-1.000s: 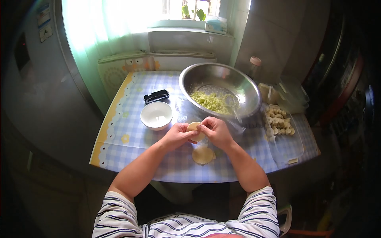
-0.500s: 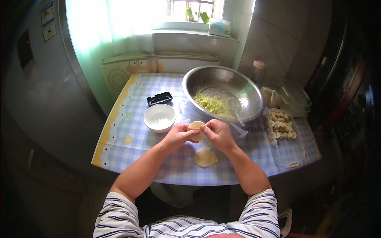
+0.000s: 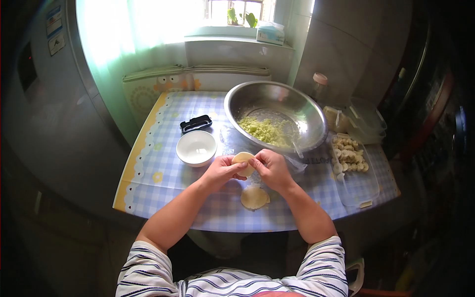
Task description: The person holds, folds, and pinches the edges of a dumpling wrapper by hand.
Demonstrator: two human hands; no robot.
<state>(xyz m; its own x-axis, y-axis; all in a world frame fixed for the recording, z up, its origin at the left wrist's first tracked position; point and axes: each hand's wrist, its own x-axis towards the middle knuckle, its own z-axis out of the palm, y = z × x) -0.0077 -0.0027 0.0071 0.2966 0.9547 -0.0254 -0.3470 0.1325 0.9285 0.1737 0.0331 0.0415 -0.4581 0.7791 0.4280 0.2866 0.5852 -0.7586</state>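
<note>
A round, pale dumpling wrapper (image 3: 243,158) is held upright between my two hands above the table. My left hand (image 3: 222,170) is closed on its left side, with the thumb across the front. On the right edge, my right hand (image 3: 270,167) pinches the same wrapper between thumb and fingers. More flat dough wrappers (image 3: 255,197) lie on the cloth just below my hands; I cannot tell how many are stacked. Behind my hands stands a wide steel basin (image 3: 316,111) with chopped greenish filling (image 3: 264,129) and a utensil handle inside.
A white bowl (image 3: 196,148) sits left of my hands, with a black plastic object (image 3: 196,123) behind it. To the right, a clear container (image 3: 358,195) holds several dough pieces (image 3: 350,156). A pink-lidded jar (image 3: 319,85) and a bag stand behind it. Checked cloth (image 3: 163,198) covers the table.
The whole view has shifted slightly. Both hands keep their grip on the wrapper, with only a very small movement of the fingers.
</note>
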